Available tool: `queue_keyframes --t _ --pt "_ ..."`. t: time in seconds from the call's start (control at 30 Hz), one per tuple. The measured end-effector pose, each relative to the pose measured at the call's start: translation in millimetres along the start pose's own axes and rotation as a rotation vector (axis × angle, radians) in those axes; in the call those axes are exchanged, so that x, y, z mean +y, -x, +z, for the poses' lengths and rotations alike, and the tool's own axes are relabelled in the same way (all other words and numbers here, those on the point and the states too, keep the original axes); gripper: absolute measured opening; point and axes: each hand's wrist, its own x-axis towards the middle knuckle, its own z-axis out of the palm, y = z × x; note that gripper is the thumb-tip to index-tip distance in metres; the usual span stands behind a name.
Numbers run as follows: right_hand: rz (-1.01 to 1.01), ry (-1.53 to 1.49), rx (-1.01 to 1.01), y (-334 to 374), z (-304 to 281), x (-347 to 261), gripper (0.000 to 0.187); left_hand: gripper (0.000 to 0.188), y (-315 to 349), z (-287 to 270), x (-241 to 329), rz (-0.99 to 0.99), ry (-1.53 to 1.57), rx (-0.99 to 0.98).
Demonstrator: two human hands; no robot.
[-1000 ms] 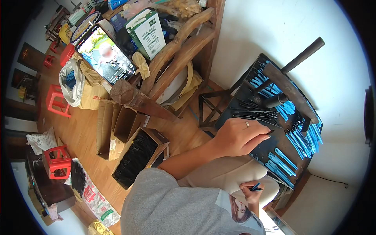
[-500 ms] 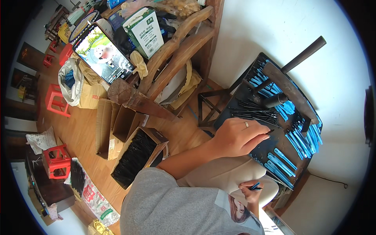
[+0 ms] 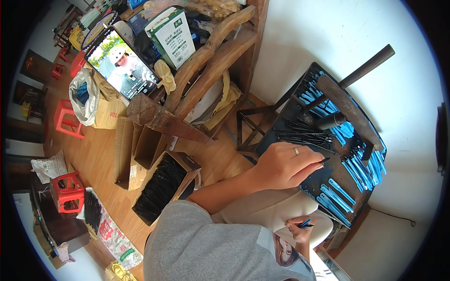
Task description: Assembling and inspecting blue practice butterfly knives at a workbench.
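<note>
My left hand (image 3: 293,164) is closed over the near side of the dark workbench (image 3: 330,161), fingertips pinched on a small thin black piece (image 3: 326,159). Lower down, by my beige trouser leg, my right hand (image 3: 299,230) is closed round a slim blue-and-black stick (image 3: 306,224); most of it is hidden in the fingers. Just beyond my left hand lies a pile of thin black sticks (image 3: 304,134). Flat blue handles (image 3: 337,194) with holed ends lie on the bench's near corner, and more blue handles (image 3: 363,168) are bunched farther right.
A heavy dark metal fixture with a long lever (image 3: 365,68) stands on the bench. Beside me, a cardboard box (image 3: 191,166) holds many black strands. A lit phone (image 3: 123,63) leans near a wooden armrest (image 3: 211,61). Red stools (image 3: 68,192) stand on the wooden floor.
Both hands keep practically the same place and grip. The picture on the phone screen has changed, and the view has shifted very slightly.
</note>
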Motion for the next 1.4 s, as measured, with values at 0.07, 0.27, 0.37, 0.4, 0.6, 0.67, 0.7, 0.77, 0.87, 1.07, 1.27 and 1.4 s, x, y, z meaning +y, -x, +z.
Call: queue_keyframes --t 0.07,0.27,0.37,0.4,0.6,0.67,0.7,0.77,0.87,1.07,1.27,1.4 --pt "-0.034 0.023 -0.001 -0.3 0.0 0.3 0.012 0.017 -0.5 0.7 0.3 -0.002 -0.005 -0.003" --pt "-0.022 -0.013 -0.006 -1.4 0.9 0.2 0.013 0.017 0.2 0.3 0.4 -0.004 -0.016 -0.014" --pt "-0.012 -0.044 -0.003 -1.0 1.6 0.1 0.013 0.017 0.9 -1.2 0.5 0.005 -0.017 -0.005" --pt "-0.011 -0.045 -0.002 -0.7 1.0 0.3 0.013 0.017 0.7 -0.6 0.4 0.004 -0.017 -0.007" --pt "-0.007 -0.028 -0.015 -1.1 0.5 -0.6 0.013 0.016 -0.2 -0.5 0.6 0.000 -0.024 -0.013" --pt "-0.011 -0.020 -0.015 -1.5 0.8 -1.0 0.013 0.016 -0.5 -0.9 0.9 -0.002 -0.025 -0.019" --pt "-0.011 -0.019 -0.015 -1.6 0.7 -0.7 0.013 0.016 -0.2 -1.2 0.9 -0.003 -0.025 -0.019" --pt "-0.018 -0.008 -0.021 -1.7 0.5 0.2 0.013 0.017 0.2 -1.6 0.9 0.000 -0.033 -0.022" --pt "-0.019 0.009 -0.036 -3.0 -0.8 0.1 0.013 0.017 0.1 -0.9 0.3 -0.001 -0.035 -0.027" --pt "-0.028 -0.003 -0.026 -3.4 0.7 -0.9 0.012 0.017 0.8 -0.1 1.0 0.004 -0.034 -0.023" --pt "-0.046 0.026 -0.029 -6.1 2.6 1.2 0.015 0.017 3.1 -1.7 -1.0 -0.003 -0.054 -0.024" --pt "-0.071 -0.018 -0.019 -5.8 3.2 0.2 0.015 0.017 -0.8 0.0 2.0 0.011 -0.052 -0.021"
